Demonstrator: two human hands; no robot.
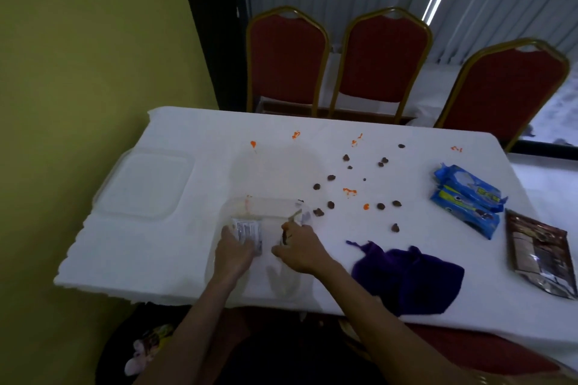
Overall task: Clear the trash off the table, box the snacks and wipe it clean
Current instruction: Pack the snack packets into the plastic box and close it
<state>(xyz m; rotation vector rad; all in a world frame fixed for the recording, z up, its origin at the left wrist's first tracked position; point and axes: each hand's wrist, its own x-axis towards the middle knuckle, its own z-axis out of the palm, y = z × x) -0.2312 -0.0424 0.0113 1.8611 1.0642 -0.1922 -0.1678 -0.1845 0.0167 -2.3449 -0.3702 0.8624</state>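
Both bare arms are out over the worktop, side by side. The left forearm [200, 316] runs up and a touch right, and the left hand [234, 255] is palm down, fingers curled over a packet [245, 228]. The right forearm [375, 306] angles in from the lower right. The right hand [301, 248] sits just beside the left, knuckles up, thumb and forefinger pinching a dark wrapper [285, 236].

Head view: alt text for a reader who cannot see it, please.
Two hands work over a clear container on a white-covered table: the left hand holds a white packet, the right hand pinches a dark scrap. Beyond lie brown crumbs and orange smears; blue snack packs and a purple cloth sit to the right.
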